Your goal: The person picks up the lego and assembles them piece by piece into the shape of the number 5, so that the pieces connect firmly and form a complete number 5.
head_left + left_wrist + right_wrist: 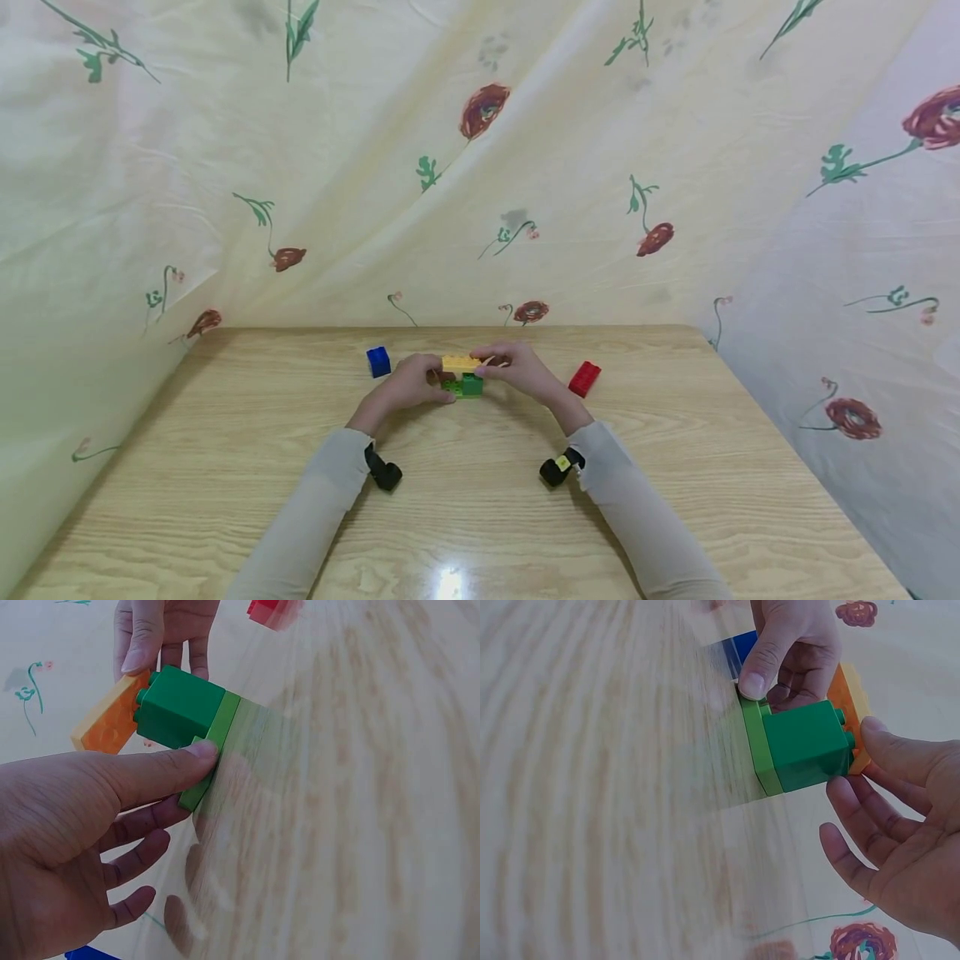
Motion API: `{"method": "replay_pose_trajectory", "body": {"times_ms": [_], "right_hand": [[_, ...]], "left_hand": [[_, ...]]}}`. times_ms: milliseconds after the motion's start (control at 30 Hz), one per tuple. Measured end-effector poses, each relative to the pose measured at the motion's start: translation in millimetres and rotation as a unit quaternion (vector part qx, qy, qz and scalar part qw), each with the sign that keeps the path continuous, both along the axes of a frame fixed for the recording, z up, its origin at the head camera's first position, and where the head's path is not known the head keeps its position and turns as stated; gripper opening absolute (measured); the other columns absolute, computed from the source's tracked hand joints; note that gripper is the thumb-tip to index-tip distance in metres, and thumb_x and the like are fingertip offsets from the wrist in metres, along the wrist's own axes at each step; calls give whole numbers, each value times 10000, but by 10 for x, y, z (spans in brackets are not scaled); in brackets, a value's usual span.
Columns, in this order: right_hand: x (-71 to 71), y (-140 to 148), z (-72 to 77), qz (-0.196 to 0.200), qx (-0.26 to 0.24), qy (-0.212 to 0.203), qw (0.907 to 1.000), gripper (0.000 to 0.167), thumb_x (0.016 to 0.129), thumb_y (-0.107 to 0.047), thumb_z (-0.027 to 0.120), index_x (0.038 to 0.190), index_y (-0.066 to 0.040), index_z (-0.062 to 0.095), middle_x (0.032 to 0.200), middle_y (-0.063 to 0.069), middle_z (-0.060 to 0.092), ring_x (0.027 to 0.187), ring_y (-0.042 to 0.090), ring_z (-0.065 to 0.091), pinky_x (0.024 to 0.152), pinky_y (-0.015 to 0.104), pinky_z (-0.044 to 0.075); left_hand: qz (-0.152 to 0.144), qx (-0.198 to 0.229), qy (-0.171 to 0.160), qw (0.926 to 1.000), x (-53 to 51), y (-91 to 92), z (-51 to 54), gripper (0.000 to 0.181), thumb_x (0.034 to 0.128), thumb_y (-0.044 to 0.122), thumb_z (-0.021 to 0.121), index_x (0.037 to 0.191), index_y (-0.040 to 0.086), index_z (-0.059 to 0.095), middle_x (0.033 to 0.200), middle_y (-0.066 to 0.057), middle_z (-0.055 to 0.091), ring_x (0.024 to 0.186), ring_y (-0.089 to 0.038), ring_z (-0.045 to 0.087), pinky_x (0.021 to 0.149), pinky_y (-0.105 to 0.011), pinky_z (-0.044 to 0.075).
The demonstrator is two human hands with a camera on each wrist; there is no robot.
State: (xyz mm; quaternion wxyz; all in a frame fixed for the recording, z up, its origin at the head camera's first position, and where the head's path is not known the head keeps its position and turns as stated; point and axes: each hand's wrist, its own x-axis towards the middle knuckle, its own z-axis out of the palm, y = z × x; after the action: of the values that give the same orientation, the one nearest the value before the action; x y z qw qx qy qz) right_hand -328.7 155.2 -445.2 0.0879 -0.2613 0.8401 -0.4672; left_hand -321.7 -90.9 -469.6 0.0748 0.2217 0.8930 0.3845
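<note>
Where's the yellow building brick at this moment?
In the head view, the yellow building brick is pinched by the right hand just above the dark green brick, with the left hand to its left.

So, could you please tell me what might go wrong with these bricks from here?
The yellow brick overhangs the dark green brick toward the left hand, so pressing that end down might tip it. Studs show below the yellow brick, so the right hand could set it down misaligned. If the left hand's pinch on the light green base slips, it may shift.
</note>
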Motion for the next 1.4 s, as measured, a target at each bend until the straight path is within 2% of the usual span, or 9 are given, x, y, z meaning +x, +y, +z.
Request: {"method": "replay_pose_trajectory", "body": {"times_ms": [500, 667, 900, 1033, 1233, 1400], "right_hand": [[10, -8, -28, -215, -206, 17, 9996, 356, 918, -155, 769, 1255, -54, 718, 1260, 165, 701, 1023, 276, 682, 832, 321, 570], [19, -11, -30, -247, -246, 0, 9994, 340, 907, -128, 775, 1238, -66, 727, 1235, 147, 709, 984, 235, 684, 804, 297, 568], [23, -8, -34, -170, -339, -33, 9993, 356, 895, -99, 783, 1238, -30, 716, 1234, 187, 697, 988, 272, 690, 790, 300, 575], [35, -15, -18, -205, -301, -103, 9993, 335, 889, -96, 789, 1216, -60, 731, 1213, 150, 707, 969, 225, 689, 772, 275, 577], [28, -1, -19, -145, -268, -80, 9995, 343, 892, -105, 787, 1227, -63, 728, 1227, 143, 703, 987, 229, 686, 794, 301, 584], [26, 11, -6, -139, -264, -134, 9995, 350, 896, -114, 785, 1239, -73, 727, 1250, 143, 696, 1007, 245, 682, 835, 379, 591]], "left_hand": [[-19, 63, -14, 10000, -7, 2, -27, 327, 824, 205, 868, 1082, 71, 719, 996, -31, 693, 851, -151, 550, 776, -296, 465], [-47, 51, -19, 10000, -4, 8, -28, 332, 827, 196, 865, 1096, 72, 716, 995, -28, 692, 860, -151, 557, 795, -304, 476], [-30, 30, -63, 10000, -5, 7, -34, 361, 827, 200, 866, 1123, 65, 709, 1001, -28, 691, 852, -147, 550, 789, -304, 469], [-7, 22, -89, 10000, 0, 6, -27, 368, 822, 206, 870, 1122, 66, 709, 1008, -27, 694, 850, -143, 548, 783, -301, 464], [-23, 46, -73, 10000, 4, 6, -23, 355, 825, 204, 867, 1118, 71, 716, 1014, -26, 699, 858, -141, 558, 783, -297, 464], [-34, 38, -25, 10000, 8, 0, -13, 335, 823, 202, 869, 1092, 70, 718, 996, -31, 697, 849, -146, 562, 770, -295, 465]]}}
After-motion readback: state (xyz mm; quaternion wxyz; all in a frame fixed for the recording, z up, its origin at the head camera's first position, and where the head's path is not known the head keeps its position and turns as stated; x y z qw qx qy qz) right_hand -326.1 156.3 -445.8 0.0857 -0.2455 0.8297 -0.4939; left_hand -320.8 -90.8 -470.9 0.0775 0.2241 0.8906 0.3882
